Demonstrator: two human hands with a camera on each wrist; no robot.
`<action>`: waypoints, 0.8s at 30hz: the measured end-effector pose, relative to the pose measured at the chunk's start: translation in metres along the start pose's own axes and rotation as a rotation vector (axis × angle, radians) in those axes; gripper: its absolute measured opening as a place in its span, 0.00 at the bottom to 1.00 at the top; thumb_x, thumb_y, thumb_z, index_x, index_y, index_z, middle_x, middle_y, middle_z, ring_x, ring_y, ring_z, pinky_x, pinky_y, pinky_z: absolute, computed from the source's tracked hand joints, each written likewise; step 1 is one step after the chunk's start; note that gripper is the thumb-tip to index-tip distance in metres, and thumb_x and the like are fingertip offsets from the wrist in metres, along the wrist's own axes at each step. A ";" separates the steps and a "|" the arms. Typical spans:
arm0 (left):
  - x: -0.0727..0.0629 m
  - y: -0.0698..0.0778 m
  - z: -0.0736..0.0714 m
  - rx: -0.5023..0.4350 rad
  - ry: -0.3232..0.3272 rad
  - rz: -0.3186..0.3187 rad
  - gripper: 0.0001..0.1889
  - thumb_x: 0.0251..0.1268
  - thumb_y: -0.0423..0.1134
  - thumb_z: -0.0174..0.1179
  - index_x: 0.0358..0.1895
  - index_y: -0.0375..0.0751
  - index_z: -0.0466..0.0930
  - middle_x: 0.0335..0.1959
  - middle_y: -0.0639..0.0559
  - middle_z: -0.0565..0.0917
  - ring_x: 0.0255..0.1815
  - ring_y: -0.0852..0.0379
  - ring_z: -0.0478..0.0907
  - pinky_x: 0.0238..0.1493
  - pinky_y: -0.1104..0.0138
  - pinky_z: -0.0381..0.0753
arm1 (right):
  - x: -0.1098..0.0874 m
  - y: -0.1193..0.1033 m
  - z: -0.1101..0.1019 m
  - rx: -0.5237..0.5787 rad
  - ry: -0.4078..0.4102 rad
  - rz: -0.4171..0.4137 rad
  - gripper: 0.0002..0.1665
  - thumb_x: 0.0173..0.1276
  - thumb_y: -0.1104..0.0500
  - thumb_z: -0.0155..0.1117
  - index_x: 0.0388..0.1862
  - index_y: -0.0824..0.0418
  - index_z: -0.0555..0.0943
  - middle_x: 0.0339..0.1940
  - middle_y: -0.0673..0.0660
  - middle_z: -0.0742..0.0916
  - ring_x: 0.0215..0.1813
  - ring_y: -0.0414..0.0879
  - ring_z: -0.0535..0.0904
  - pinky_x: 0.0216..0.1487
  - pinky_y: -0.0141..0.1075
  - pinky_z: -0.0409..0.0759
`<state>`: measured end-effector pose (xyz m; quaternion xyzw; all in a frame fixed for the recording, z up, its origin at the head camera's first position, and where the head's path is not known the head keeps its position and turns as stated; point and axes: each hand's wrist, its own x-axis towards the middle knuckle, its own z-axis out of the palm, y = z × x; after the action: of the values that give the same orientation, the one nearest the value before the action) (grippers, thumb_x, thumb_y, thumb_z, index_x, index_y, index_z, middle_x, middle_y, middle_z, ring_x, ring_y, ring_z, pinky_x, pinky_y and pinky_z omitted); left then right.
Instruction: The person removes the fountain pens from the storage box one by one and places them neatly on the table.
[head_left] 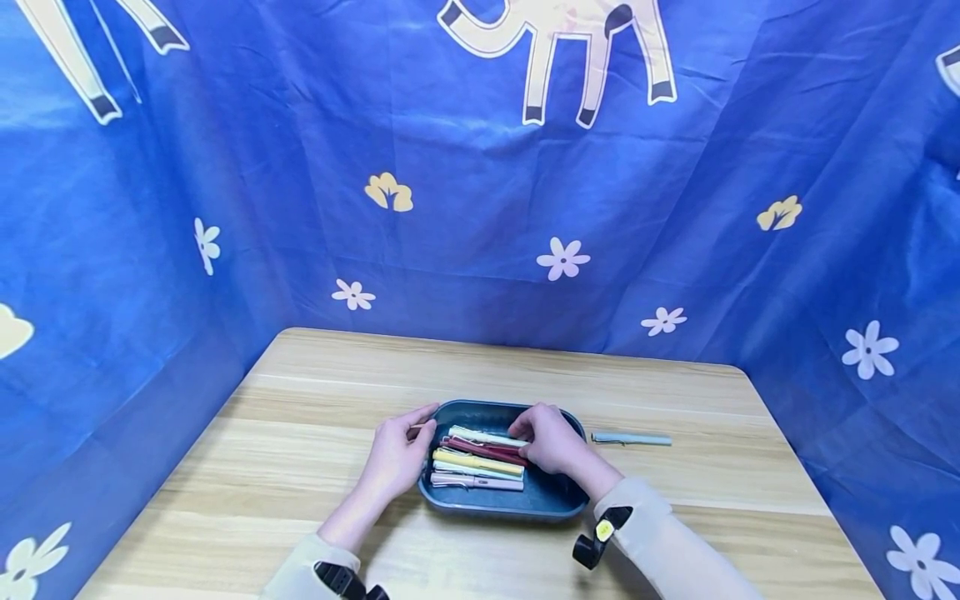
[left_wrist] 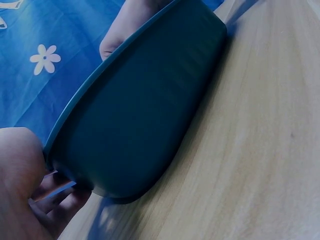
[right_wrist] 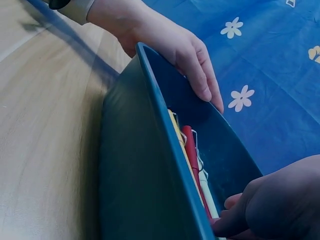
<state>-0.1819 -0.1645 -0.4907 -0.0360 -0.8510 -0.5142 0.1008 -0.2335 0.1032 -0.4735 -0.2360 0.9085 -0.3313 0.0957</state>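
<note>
A dark teal plastic tray (head_left: 551, 497) stands on the table, with several capped pens side by side inside it. My left hand (head_left: 400, 451) grips the tray's left end, thumb at the rim and fingers against the outer wall, as the left wrist view shows. My right hand (head_left: 553, 440) reaches in over the right side. Its thumb and fingers pinch the end of a pale green pen (right_wrist: 208, 195), beside a dark red pen (right_wrist: 190, 147). Nearer the front lie a yellow pen (head_left: 480, 462) and a lilac pen (head_left: 476, 482). The right fingertips are partly hidden.
A light blue pen (head_left: 632, 438) lies on the wooden table (head_left: 337, 392) just right of the tray. Blue cloth (head_left: 465, 250) printed with flowers and animals hangs behind the table and along both sides.
</note>
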 end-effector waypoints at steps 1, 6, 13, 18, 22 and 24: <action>0.000 0.000 0.000 -0.001 -0.001 -0.001 0.19 0.79 0.31 0.60 0.67 0.32 0.81 0.63 0.34 0.83 0.58 0.41 0.86 0.62 0.52 0.83 | 0.000 0.000 0.000 -0.001 -0.002 -0.001 0.13 0.62 0.76 0.73 0.45 0.67 0.90 0.39 0.56 0.91 0.45 0.49 0.86 0.50 0.46 0.87; 0.000 0.000 0.001 0.002 0.000 -0.006 0.19 0.78 0.31 0.60 0.68 0.32 0.81 0.63 0.34 0.83 0.58 0.41 0.86 0.62 0.52 0.83 | -0.001 0.000 0.000 0.000 -0.007 -0.012 0.14 0.60 0.76 0.75 0.44 0.66 0.90 0.38 0.55 0.90 0.42 0.46 0.86 0.48 0.42 0.87; 0.001 0.000 0.000 0.005 -0.006 -0.028 0.19 0.79 0.33 0.59 0.68 0.34 0.81 0.64 0.35 0.83 0.59 0.42 0.85 0.62 0.53 0.82 | -0.002 0.002 0.001 0.016 0.005 -0.045 0.11 0.61 0.74 0.75 0.43 0.67 0.90 0.35 0.55 0.90 0.39 0.43 0.85 0.44 0.38 0.86; 0.002 -0.001 0.000 0.006 -0.009 -0.034 0.19 0.79 0.33 0.59 0.69 0.34 0.81 0.64 0.35 0.83 0.60 0.42 0.85 0.63 0.52 0.82 | -0.002 0.003 0.000 0.015 0.020 -0.070 0.10 0.64 0.73 0.71 0.43 0.68 0.90 0.34 0.56 0.90 0.37 0.40 0.83 0.41 0.38 0.85; 0.002 -0.001 0.000 0.006 -0.012 -0.039 0.20 0.79 0.33 0.59 0.69 0.35 0.81 0.64 0.35 0.82 0.60 0.41 0.85 0.62 0.52 0.82 | -0.003 0.003 -0.003 0.022 0.048 -0.063 0.09 0.67 0.70 0.69 0.45 0.67 0.91 0.36 0.54 0.90 0.39 0.41 0.83 0.44 0.41 0.85; 0.002 -0.001 0.000 0.004 -0.012 -0.041 0.19 0.79 0.33 0.59 0.69 0.35 0.81 0.64 0.35 0.82 0.59 0.42 0.85 0.62 0.52 0.83 | -0.004 0.003 -0.005 0.030 0.067 -0.059 0.09 0.68 0.69 0.70 0.45 0.66 0.91 0.38 0.54 0.91 0.41 0.42 0.84 0.47 0.43 0.85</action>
<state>-0.1845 -0.1656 -0.4912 -0.0215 -0.8532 -0.5142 0.0851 -0.2329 0.1094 -0.4716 -0.2501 0.8988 -0.3552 0.0588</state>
